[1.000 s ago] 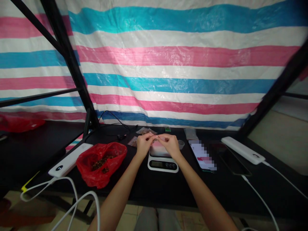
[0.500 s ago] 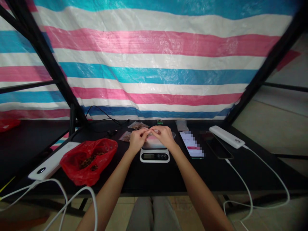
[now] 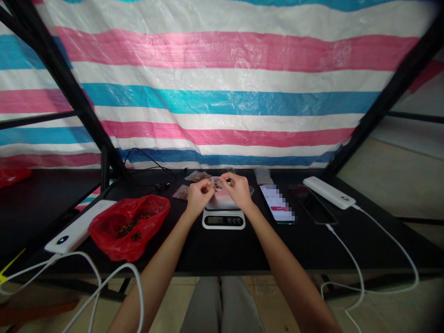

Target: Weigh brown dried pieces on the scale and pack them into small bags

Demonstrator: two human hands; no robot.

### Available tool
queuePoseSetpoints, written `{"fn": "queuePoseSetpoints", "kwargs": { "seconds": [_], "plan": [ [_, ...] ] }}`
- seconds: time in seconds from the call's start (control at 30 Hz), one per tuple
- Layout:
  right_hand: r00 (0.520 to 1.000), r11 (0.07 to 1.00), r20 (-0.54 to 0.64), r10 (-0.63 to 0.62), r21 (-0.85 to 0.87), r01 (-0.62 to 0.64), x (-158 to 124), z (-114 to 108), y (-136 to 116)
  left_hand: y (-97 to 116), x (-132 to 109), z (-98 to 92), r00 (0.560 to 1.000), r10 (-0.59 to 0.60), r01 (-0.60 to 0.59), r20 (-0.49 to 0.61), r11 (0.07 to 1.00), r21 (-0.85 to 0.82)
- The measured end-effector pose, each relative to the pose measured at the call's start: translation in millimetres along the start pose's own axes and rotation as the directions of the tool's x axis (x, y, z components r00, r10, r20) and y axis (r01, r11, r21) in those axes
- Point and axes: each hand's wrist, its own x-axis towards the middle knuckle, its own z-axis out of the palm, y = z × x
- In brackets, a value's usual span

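Note:
Between my hands a small clear plastic bag (image 3: 217,183) with brown bits inside shows above the kitchen scale (image 3: 224,220). My left hand (image 3: 200,195) pinches the bag's left side with thumb and finger. On the right edge, my right hand (image 3: 237,188) also has its fingertips closed on the bag. The scale's silver plate (image 3: 222,201) lies beneath both hands; its display is too dim to read. Two similar filled bags rest close by: one bag (image 3: 181,192) beside my left hand and another bag (image 3: 198,176) behind it.
A red plastic bag (image 3: 114,210) holding brown pieces lies open at left, against a white power bank (image 3: 78,226). At right are a lit phone (image 3: 276,203), a dark phone (image 3: 317,206) and another power bank (image 3: 329,193). White cables (image 3: 360,263) hang over the table's front edge.
My hands have moved slightly apart, and the small bag now shows more plainly between them. The head view has shifted a little.

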Motion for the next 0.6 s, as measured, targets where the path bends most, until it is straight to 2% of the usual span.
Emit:
{"fn": "queuePoseSetpoints", "kwargs": {
  "seconds": [0.13,0.23,0.33,0.5,0.6],
  "plan": [
    [0.996,0.995,0.073,-0.056,-0.083,0.061,-8,6,-14,-6,4,-1.0,0.998,-0.067,0.065,-0.021,0.995,-0.081],
    [0.989,0.984,0.122,-0.085,-0.148,0.103,-10,8,-16,-5,5,-1.9,0.998,-0.064,0.060,-0.026,0.990,-0.128],
    [0.983,0.964,0.154,-0.099,-0.228,0.133,-9,7,-14,-3,5,-0.4,0.998,-0.042,0.036,-0.056,0.994,-0.100],
    [0.983,0.913,0.178,-0.044,-0.393,0.112,-10,8,-12,-10,8,8.6,0.989,-0.003,-0.016,-0.147,0.992,-0.129],
    [0.985,0.890,0.175,-0.006,-0.447,0.085,-13,10,-13,-16,8,14.4,0.991,-0.040,0.019,-0.130,0.988,-0.156]
  ]
}}
